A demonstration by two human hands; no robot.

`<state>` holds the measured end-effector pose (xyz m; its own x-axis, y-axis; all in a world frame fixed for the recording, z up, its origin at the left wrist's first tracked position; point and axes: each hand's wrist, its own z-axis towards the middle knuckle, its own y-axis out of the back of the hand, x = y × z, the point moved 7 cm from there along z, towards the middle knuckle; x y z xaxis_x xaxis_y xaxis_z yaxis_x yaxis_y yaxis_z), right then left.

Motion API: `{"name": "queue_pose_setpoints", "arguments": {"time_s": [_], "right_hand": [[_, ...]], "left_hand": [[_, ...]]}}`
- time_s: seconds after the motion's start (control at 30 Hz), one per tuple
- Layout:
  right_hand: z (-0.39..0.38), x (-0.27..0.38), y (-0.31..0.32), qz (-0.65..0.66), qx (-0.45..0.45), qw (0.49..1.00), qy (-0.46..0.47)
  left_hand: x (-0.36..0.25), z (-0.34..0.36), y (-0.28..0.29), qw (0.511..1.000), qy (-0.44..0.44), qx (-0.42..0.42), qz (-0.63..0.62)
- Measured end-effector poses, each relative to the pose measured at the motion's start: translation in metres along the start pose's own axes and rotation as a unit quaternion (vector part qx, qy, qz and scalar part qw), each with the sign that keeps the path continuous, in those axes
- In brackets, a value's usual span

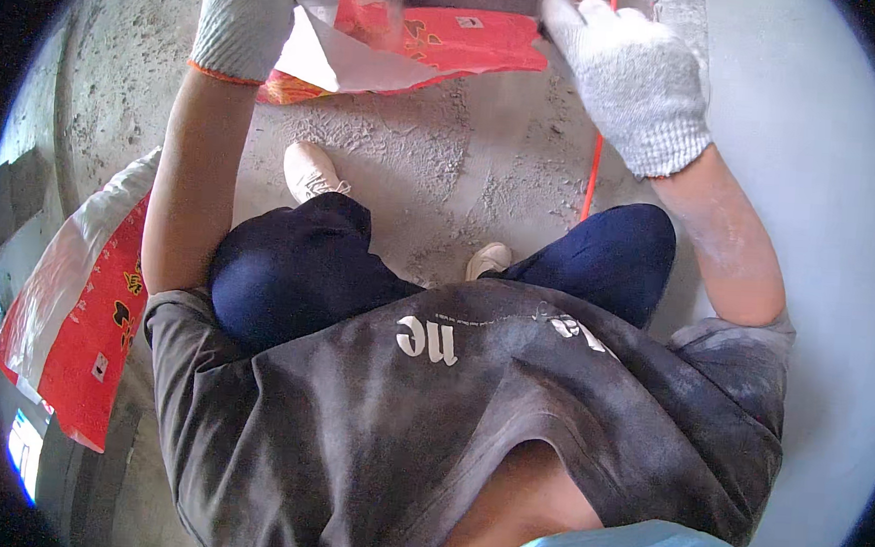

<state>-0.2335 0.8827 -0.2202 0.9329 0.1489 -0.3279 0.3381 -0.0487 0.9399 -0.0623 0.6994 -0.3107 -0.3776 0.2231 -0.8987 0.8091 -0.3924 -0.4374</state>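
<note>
The red bag (486,48) lies between the left hand (248,16) and right hand (631,83); I can't tell if either's closed

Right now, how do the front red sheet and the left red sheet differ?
The front sheet lies crosswise between the left hand and right hand; the left sheet slants lengthwise, outside the left forearm.
The front sheet shows white as a pointed patch toward its left end; the left sheet shows it as a strip along its outer side.
Both are red and white with yellow-and-dark print.
</note>
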Motion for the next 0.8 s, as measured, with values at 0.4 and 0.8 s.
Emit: {"name": "queue_pose_setpoints", "arguments": {"time_s": [0.4, 0.8], "right_hand": [[-0.084, -0.044, -0.099, 0.335, -0.097, 0.931, -0.105], [-0.203, -0.024, -0.436, 0.439, 0.15, 0.673, -0.576]], "left_hand": [[-0.045, -0.021, 0.018, 0.694, -0.371, 0.08, 0.612], [-0.083, 0.009, 0.148, 0.917, -0.113, -0.033, 0.381]]}}
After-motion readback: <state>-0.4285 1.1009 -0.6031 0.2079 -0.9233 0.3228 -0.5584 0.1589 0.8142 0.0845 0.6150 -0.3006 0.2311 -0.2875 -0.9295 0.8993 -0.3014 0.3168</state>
